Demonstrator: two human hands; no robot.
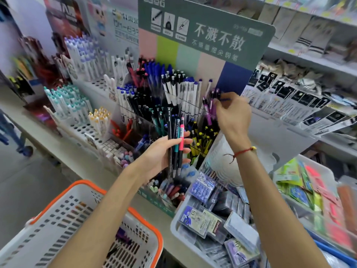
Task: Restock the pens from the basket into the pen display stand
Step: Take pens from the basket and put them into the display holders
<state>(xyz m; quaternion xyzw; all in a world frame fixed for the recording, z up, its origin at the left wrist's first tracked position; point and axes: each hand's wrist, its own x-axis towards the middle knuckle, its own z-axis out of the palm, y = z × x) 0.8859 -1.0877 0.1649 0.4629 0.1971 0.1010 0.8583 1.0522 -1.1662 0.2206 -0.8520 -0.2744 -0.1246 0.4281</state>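
While left hand (164,153) grips pens (176,144) | right hand (230,115) pinches purple pen (209,111) at stand (146,120)

Both arms are bare, no sleeves. The right wrist wears a thin red cord bracelet (241,151) with a small yellow bead.

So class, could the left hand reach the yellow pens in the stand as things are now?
Probably not to take one. The left hand hovers just beside the yellow pens with nothing between them, but its grip is full with a bunch of pens.
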